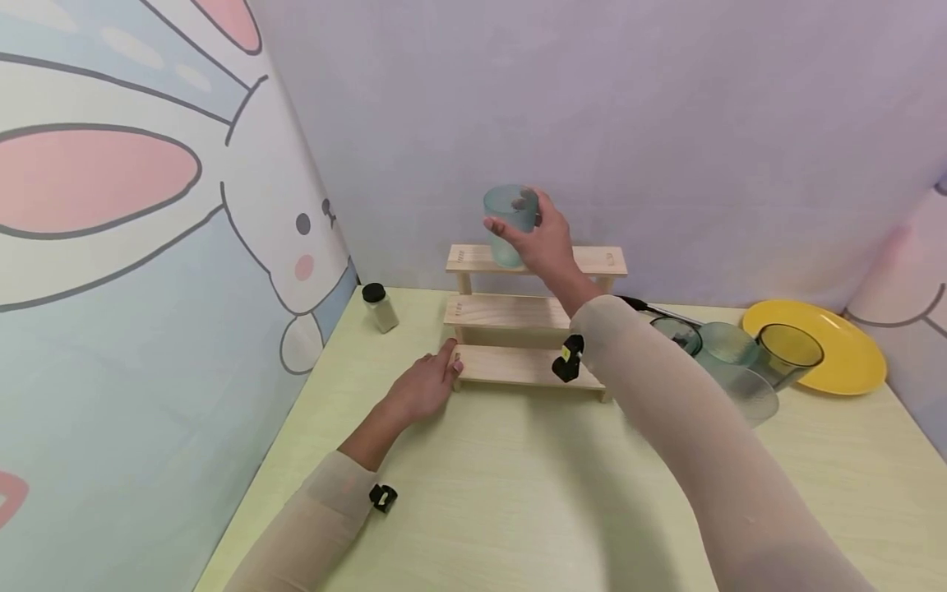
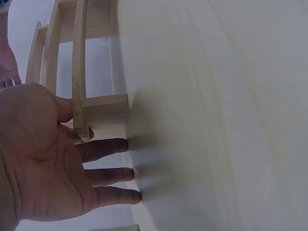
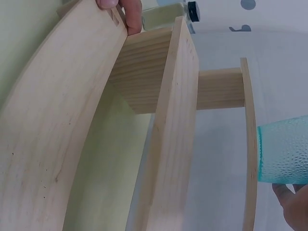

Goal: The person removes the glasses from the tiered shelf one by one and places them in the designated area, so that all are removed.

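A three-tier wooden shelf rack (image 1: 518,311) stands on the table near the back wall. My right hand (image 1: 549,244) grips a translucent blue-green tumbler (image 1: 506,250) from its right side, with the thumb in front. The tumbler is upright at the left part of the top tier; in the right wrist view, the textured tumbler (image 3: 284,153) has its base at that board, touching or nearly so. Down at the lowest tier, my left hand (image 1: 425,386) holds the board's left end between thumb and index finger. Its other fingers stretch toward the tabletop in the left wrist view.
Left of the rack is a small jar (image 1: 381,313) with a black lid. On the right, partly behind my right sleeve, are several glasses, one of them amber (image 1: 792,349), a black-handled utensil (image 1: 651,307) and a yellow plate (image 1: 851,362).
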`<state>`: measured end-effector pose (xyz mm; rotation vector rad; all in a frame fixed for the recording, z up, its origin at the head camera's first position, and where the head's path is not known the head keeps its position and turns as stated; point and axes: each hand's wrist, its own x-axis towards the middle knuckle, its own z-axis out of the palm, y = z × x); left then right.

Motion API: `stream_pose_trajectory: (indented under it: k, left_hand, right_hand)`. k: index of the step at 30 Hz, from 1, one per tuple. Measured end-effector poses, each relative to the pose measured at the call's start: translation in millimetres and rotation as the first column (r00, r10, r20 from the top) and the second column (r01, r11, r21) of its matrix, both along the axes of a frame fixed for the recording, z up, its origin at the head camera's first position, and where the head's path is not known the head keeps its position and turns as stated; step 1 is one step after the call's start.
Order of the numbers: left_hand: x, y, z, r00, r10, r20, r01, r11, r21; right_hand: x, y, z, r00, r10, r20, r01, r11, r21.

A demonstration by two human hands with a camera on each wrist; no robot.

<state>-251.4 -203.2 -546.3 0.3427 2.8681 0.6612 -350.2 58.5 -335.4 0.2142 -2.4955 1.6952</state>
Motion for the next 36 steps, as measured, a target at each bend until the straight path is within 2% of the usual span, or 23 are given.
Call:
stream_pose_trajectory:
  k: [2, 9, 14, 16, 20, 22, 23, 25, 30, 33, 36]
  left_hand:
    - [-0.7, -0.5, -1.0, 1.000, -0.007, -0.011, 0.007, 1.000, -0.004]
    - [28.7, 16.0, 52.3, 1.000, 0.004, 0.009, -0.004, 1.000, -0.010]
    - [39.1, 23.2, 68.9, 0.999, 0.022, 0.048, -0.023, 1.000, 0.020]
    - [38.0, 22.3, 67.5, 0.999, 0.023, 0.045, -0.023, 1.000, 0.017]
    - [24.4, 12.6, 42.6, 1.000, 0.013, -0.003, -0.013, 1.000, -0.001]
    - [19.1, 8.5, 33.4, 1.000, 0.007, -0.018, -0.007, 1.000, 0.000]
    - [18.1, 7.7, 32.3, 1.000, 0.007, -0.016, -0.007, 1.000, 0.007]
    - [20.5, 8.7, 39.2, 1.000, 0.007, 0.007, -0.007, 0.999, 0.034]
    - [32.8, 14.9, 60.8, 1.000, 0.006, 0.017, -0.006, 1.000, 0.027]
    - [36.8, 17.9, 66.7, 1.000, 0.014, 0.019, -0.015, 1.000, 0.018]
    - [36.1, 18.8, 68.0, 0.999, 0.028, 0.032, -0.029, 1.000, 0.010]
  right_hand:
    - [1.1, 2, 0.3, 1.000, 0.014, -0.001, -0.014, 1.000, -0.026]
    - [2.8, 10, -2.2, 0.996, 0.081, -0.020, -0.083, 0.988, -0.132]
    - [3.5, 18, -2.2, 0.995, 0.100, -0.024, -0.102, 0.980, -0.169]
    - [4.3, 22, -0.8, 0.994, 0.106, -0.031, -0.110, 0.978, -0.180]
    - [7.6, 31, 2.7, 0.993, 0.115, -0.038, -0.120, 0.975, -0.189]
    - [9.2, 35, 4.5, 0.992, 0.121, -0.035, -0.125, 0.973, -0.194]
    - [9.9, 38, 5.4, 0.992, 0.124, -0.033, -0.128, 0.972, -0.195]
    - [11.3, 42, 7.2, 0.991, 0.130, -0.025, -0.132, 0.970, -0.205]
    - [17.1, 54, 11.4, 0.990, 0.139, -0.006, -0.137, 0.963, -0.232]
    - [22.1, 62, 13.2, 0.989, 0.148, -0.011, -0.146, 0.964, -0.220]
    - [26.8, 70, 14.4, 0.986, 0.162, -0.028, -0.164, 0.967, -0.194]
